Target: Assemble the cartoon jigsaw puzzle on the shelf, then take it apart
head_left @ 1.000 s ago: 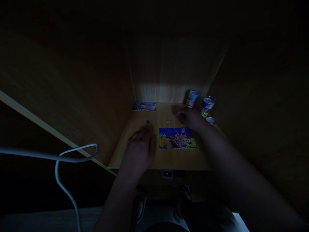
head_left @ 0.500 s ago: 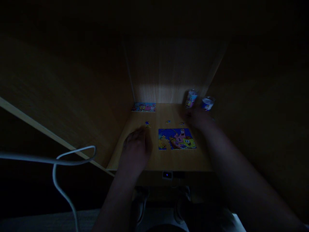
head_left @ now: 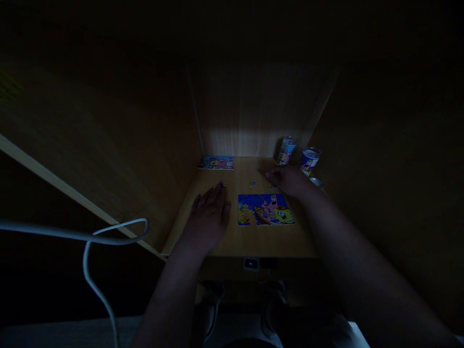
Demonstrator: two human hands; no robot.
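Note:
A partly assembled cartoon jigsaw puzzle [head_left: 266, 209] lies flat on the wooden surface, with a gap at its lower left edge. My left hand [head_left: 209, 213] lies open, palm down, to the left of it. Its stretched fingertips touch or cover a small blue puzzle piece [head_left: 222, 184]. Beyond the puzzle's right side is my right hand [head_left: 290, 180], its fingers drawn together; whatever may be in them is too dark to make out. Just under those fingers lies a loose puzzle piece [head_left: 272, 187]. Another loose piece [head_left: 252, 184] rests behind the puzzle's middle.
A finished cartoon strip puzzle [head_left: 216, 162] lies at the back left. Two cartoon-printed cans, one [head_left: 286, 150] behind the other [head_left: 310, 159], stand at the back right, near a round lid [head_left: 315, 182]. Wooden walls enclose the surface. A white cable [head_left: 87, 261] hangs at left.
My left hand's fingers have straightened and reached forward over the blue piece. My right hand has shifted slightly left, uncovering more of the nearer can and the round lid.

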